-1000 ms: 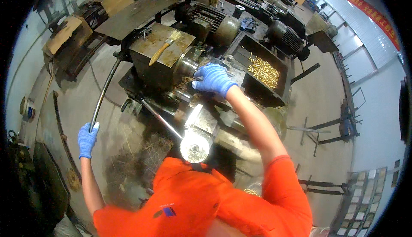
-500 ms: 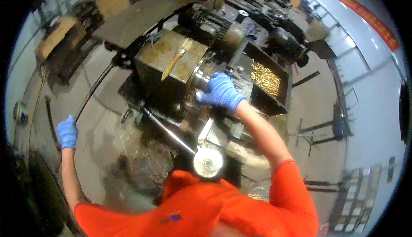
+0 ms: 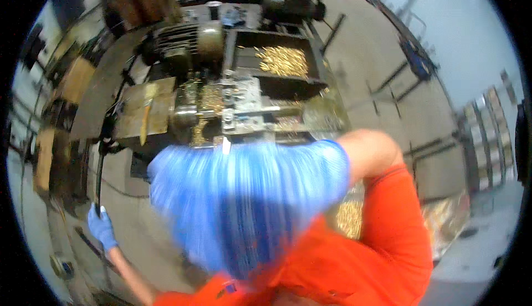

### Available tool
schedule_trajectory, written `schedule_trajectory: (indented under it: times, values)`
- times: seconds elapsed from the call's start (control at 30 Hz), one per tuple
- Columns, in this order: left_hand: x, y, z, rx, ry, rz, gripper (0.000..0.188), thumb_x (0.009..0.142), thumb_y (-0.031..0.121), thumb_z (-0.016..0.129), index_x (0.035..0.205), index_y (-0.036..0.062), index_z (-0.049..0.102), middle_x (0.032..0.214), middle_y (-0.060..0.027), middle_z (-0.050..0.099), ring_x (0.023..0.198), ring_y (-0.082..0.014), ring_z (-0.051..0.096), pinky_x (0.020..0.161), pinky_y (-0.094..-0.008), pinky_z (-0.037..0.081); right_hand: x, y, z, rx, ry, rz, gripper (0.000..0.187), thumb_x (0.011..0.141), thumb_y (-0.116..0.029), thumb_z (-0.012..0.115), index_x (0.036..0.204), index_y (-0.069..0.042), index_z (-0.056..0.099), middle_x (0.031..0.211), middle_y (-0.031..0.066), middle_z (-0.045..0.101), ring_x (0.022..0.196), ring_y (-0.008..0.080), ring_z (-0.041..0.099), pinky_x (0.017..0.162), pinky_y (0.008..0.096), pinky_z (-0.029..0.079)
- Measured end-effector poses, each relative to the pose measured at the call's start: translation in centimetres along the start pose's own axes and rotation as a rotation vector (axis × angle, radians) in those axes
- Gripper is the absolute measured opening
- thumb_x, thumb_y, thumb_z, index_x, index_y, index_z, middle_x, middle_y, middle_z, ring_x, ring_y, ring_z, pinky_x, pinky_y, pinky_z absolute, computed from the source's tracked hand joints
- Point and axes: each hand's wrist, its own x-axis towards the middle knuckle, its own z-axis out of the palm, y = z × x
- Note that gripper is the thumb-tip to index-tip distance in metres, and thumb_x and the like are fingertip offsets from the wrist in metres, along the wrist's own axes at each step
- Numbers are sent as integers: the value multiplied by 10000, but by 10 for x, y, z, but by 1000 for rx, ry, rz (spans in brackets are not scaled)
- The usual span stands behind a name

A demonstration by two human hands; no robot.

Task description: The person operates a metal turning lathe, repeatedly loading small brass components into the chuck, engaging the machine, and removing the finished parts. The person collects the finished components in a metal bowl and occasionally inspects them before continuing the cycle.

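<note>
At the far left, my left hand (image 3: 101,228), in a blue knit glove, is around the lower end of a long black lever (image 3: 100,176), with the thumb showing beside it. The lever rises to a lathe-like machine. My right hand (image 3: 249,195), also blue-gloved, is raised very close in front of my chest, large and smeared by motion. Its fingers cannot be made out, nor anything in them. Beyond it are the machine's metal spindle (image 3: 183,113) and tool slide (image 3: 244,103). A wooden-handled brush (image 3: 146,118) lies on the oily headstock cover (image 3: 124,109).
Behind the slide, a dark metal tray (image 3: 230,51) bears a heap of small brass-coloured parts (image 3: 284,61). More such parts (image 3: 349,218) lie near my lap, beside my right sleeve. A motor (image 3: 177,42) stands behind the headstock. Shelving (image 3: 487,134) is at the right wall.
My right hand has left the spindle and come up close to me. My left hand has stayed at the lever's end. The view has turned to the right.
</note>
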Motion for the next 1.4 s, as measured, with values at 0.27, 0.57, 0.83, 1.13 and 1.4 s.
schedule_trajectory:
  times: [0.27, 0.57, 0.83, 1.13, 1.4]
  values:
    - [-35, 109, 137, -161, -627, 30, 324, 812, 210, 611, 1083, 32, 604, 990, -179, 625, 860, -307, 609, 754, -364, 481, -38, -75, -25, 55, 356, 21, 213, 662, -297, 585, 544, -121, 575, 570, 83, 529, 622, 250, 535, 585, 374, 401]
    - [-48, 133, 185, 193, -851, 75, 352, 797, 202, 623, 1107, 37, 594, 1059, -174, 613, 929, -317, 601, 785, -385, 486, -67, -106, -35, -197, 411, 107, 245, 654, -320, 598, 542, -103, 573, 575, 89, 537, 615, 246, 537, 589, 365, 406]
    - [-51, 75, 205, 187, -760, 85, 399, 767, 327, 637, 1049, 46, 616, 998, -140, 645, 858, -312, 616, 719, -418, 483, -187, -85, -6, -701, -248, 691, 337, 717, -389, 607, 547, -103, 552, 614, 54, 553, 611, 240, 528, 627, 366, 396]
    - [-47, 51, 156, -399, -569, -79, 230, 797, 135, 627, 951, -34, 609, 781, -149, 643, 659, -263, 589, 597, -376, 464, -317, -74, -51, -559, -197, 1458, 425, 708, -475, 617, 975, -152, 683, 767, 140, 647, 717, 304, 630, 656, 389, 497]
    - [-1, 247, 82, -1064, -734, -401, 308, 835, 280, 615, 946, -3, 667, 748, -80, 675, 718, -202, 635, 671, -307, 486, -514, -29, -193, -1218, -503, 1691, 750, 665, -400, 676, 1325, -174, 399, 1325, 99, 447, 1195, 263, 437, 960, 450, 369]
